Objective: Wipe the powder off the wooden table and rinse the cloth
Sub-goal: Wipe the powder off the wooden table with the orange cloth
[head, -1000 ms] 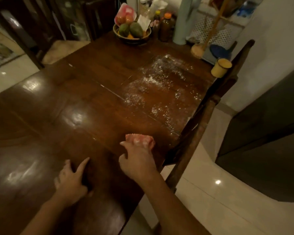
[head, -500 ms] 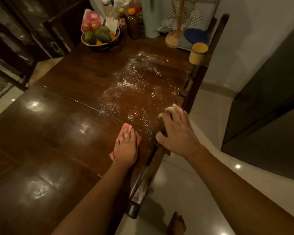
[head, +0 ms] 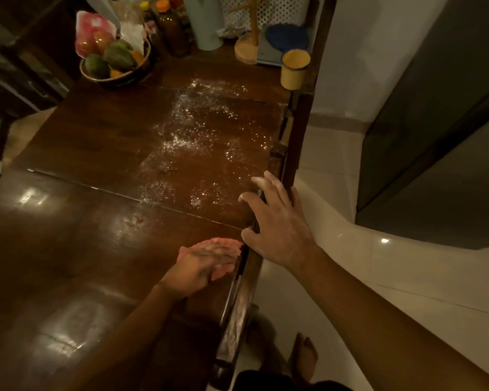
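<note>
White powder (head: 201, 139) is scattered over the far right part of the dark wooden table (head: 76, 221). A pink cloth (head: 226, 248) lies on the table near its right edge, with my left hand (head: 201, 266) pressed flat on top of it. My right hand (head: 277, 221) rests with fingers spread on the top rail of a wooden chair (head: 291, 153) pushed against the table's right edge, just right of the cloth. The powder patch begins a short way beyond the cloth.
A bowl of fruit (head: 113, 60) stands at the far left of the table, with bottles (head: 170, 26) and a pale jug (head: 206, 21) behind it. A yellow cup (head: 294, 69) and a wooden stand (head: 247, 49) sit at the far right corner. A tiled floor (head: 378, 277) lies to the right.
The cloth passed from my right hand to my left. My right hand moved onto the chair rail. My left hand has slid the cloth toward the table's right edge.
</note>
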Tool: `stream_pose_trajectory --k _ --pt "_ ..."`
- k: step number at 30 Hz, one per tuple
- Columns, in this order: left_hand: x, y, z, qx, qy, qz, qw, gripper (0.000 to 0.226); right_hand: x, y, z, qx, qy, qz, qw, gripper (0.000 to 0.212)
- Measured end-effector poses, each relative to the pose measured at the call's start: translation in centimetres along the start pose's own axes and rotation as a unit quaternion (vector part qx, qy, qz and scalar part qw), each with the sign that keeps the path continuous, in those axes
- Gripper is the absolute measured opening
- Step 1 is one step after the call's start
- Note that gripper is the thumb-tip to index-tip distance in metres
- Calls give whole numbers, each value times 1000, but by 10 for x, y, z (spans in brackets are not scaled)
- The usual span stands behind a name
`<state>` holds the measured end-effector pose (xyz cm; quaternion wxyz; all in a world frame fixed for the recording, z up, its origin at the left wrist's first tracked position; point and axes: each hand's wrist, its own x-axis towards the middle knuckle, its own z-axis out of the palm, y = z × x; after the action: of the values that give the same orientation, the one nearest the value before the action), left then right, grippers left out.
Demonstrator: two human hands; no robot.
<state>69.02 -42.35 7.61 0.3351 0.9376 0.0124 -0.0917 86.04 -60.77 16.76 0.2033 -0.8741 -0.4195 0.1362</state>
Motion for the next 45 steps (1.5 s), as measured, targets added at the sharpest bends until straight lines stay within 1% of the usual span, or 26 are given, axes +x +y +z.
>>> stream_pose_trajectory --k 3,5,7,8,11,13,15,16,17,19,21,23,24,26,29,31,32,33,34,35,36,38,40,42,43,45 --pt "43 -7 -11 -39 112 -96 988 52 0 -1 -1 4 -8 6 1000 60" --pt "80 1 -12 -30 168 -158 973 48 1 -3 -1 -4 -9 15 1000 62" --pt "103 21 -14 -43 144 -202 968 49 2 -5 -1 -10 -10 27 1000 65" --pt "106 31 -14 -41 118 -200 972 49 1 -6 0 -15 -13 31 999 67" --pt "82 27 -12 4 30 -143 989 51 1 -9 -3 -40 -21 39 998 66" --pt "50 7 -17 55 -24 -51 997 47 1 -12 -6 -67 -29 45 996 58" --pt "14 -19 -27 -17 -6 38 999 34 4 -18 -9 -96 -43 53 993 45" --pt "1 -30 -35 -60 25 38 997 29 7 -21 -10 -113 -51 59 991 40" --pt "-9 -47 -41 -90 66 16 994 25 12 -25 -12 -132 -57 61 988 37" --pt "-15 -72 -57 -82 173 -74 979 28 25 -34 -13 -162 -68 66 982 36" --pt "-9 -91 -69 -63 277 -229 931 35 39 -45 -9 -184 -80 69 977 36" --pt "10 -97 -77 -84 318 -364 871 38 51 -57 0 -225 -92 51 969 40" --pt "21 -98 -78 -60 319 -394 860 39 57 -63 8 -239 -101 39 965 43" --pt "37 -99 -72 49 303 -381 872 39 70 -75 29 -201 -123 31 971 46" --pt "27 -91 -49 91 216 -214 948 50 88 -83 68 -91 -148 100 980 54" --pt "4 -95 -40 61 170 -100 979 47 96 -79 94 -34 -134 190 972 64" --pt "-3 -99 -41 59 159 -86 982 43 97 -76 107 -21 -119 225 967 68" --pt "-8 -109 -45 30 157 -113 981 44 96 -73 121 -20 -101 245 964 71" --pt "-9 -117 -54 -37 176 -162 970 49 94 -72 134 -25 -80 250 965 71" --pt "-7 -129 -64 -119 226 -210 944 54 91 -73 147 -28 -49 245 968 69" --pt "-4 -139 -73 -157 289 -246 912 53 88 -74 157 -34 -7 235 971 65" --pt "9 -158 -89 -120 373 -312 866 42 85 -76 173 -57 70 221 971 59" --pt "31 -171 -98 -48 397 -388 831 41 85 -75 180 -79 105 221 966 61" --pt "60 -164 -106 -46 392 -472 788 43 87 -70 185 -89 129 227 961 61" --pt "74 -159 -106 -46 379 -468 797 40 87 -69 188 -89 143 226 959 60" --pt "93 -139 -101 13 312 -342 886 35 87 -66 192 -87 168 220 957 58"
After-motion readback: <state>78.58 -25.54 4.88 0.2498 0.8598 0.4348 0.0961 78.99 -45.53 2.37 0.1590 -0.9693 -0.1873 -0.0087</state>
